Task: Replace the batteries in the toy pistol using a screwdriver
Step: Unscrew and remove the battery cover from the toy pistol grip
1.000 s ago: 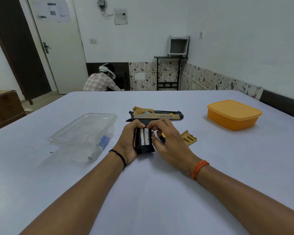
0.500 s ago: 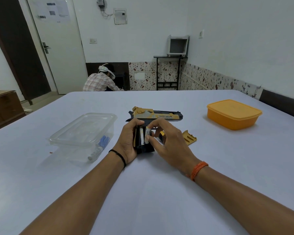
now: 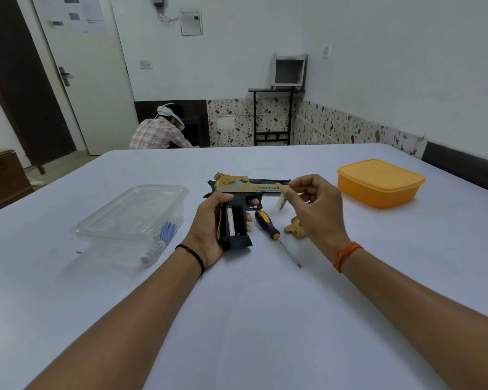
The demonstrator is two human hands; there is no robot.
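A black and gold toy pistol (image 3: 245, 187) lies on the white table, its grip toward me with the battery bay open. One white battery (image 3: 230, 222) sits in the bay's left slot; the right slot is bare. My left hand (image 3: 209, 226) grips the pistol's handle. My right hand (image 3: 313, 209) is raised to the right of the pistol and pinches a second white battery (image 3: 281, 204) between its fingertips. A screwdriver (image 3: 273, 233) with a black and yellow handle lies just right of the grip. The gold battery cover (image 3: 295, 229) lies partly hidden behind my right hand.
A clear lidded plastic box (image 3: 133, 220) holding blue and white items stands to the left. An orange lidded container (image 3: 381, 182) stands at the far right. A person (image 3: 161, 130) crouches beyond the table's far edge, near a door.
My right hand has pulled the right battery out of the bay and lifted it away to the right. That uncovered the screwdriver and more of the cover. My left hand keeps its hold.
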